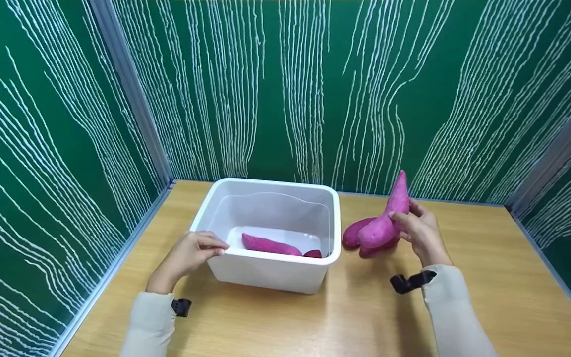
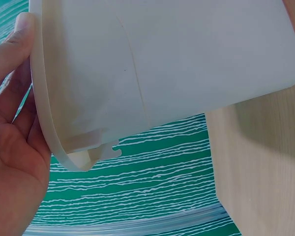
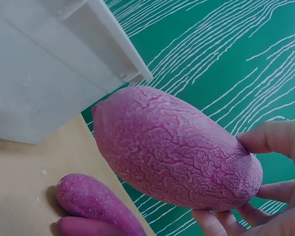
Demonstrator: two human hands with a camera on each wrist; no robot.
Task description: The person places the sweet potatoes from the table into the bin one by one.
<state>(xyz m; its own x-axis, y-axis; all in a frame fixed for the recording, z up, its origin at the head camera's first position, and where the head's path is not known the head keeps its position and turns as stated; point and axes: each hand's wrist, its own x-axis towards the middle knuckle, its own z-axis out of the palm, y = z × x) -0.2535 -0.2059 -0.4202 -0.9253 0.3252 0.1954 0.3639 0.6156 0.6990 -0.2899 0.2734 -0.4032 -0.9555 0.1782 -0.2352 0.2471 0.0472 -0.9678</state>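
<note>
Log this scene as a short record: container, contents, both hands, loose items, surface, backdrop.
surface: wood-grain table
container: white plastic bin, open-topped, upright
contents: one pink sweet potato lying on the floor; part of another shows near the front right corner
left hand: grips the near rim toward its left end
right hand: holds a wrinkled pink sweet potato, right of the container
loose items: at least two more sweet potatoes on the table, right of the container
backdrop: green panels with wavy white lines

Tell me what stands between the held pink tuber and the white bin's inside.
The side wall of the white bin, facing the pink tuber; nothing visible covers the open top. Other tubers lie lower.
</note>
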